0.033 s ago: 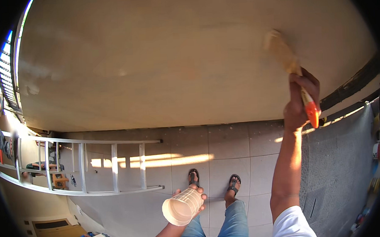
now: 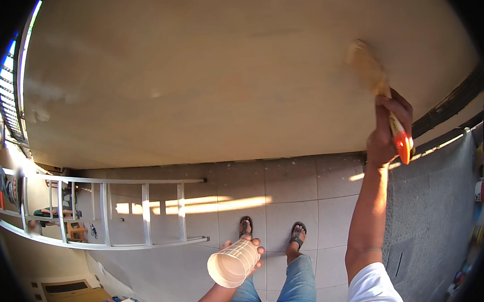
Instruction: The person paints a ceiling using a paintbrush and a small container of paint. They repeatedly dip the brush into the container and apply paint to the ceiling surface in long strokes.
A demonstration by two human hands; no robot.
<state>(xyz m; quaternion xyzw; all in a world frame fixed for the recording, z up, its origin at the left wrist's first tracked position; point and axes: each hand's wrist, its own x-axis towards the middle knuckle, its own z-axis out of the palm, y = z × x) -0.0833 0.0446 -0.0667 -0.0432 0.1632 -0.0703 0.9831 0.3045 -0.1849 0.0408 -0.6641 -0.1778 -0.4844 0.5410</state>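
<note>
My right hand (image 2: 389, 125) grips a wide paintbrush (image 2: 401, 141) with a pale wooden, red-tipped handle. Its pale bristles, slightly blurred, lie against the broad beige wall surface (image 2: 206, 82) at the upper right. Lower in the view, my left hand (image 2: 246, 256) holds a cream-coated cylindrical cup (image 2: 231, 265) tilted, its open rim toward the lower left; what is inside is hard to make out.
An aluminium ladder (image 2: 146, 213) stretches across the left, with another person (image 2: 3, 177) at its far end. My sandalled feet stand on pale floor tiles (image 2: 289, 181). A grey textured surface (image 2: 428, 207) and several small items lie at the right edge; a wooden door (image 2: 75, 298) shows lower left.
My right hand and the paintbrush have moved slightly to the right along the wall. My left hand and the cup are nearly where they were.
</note>
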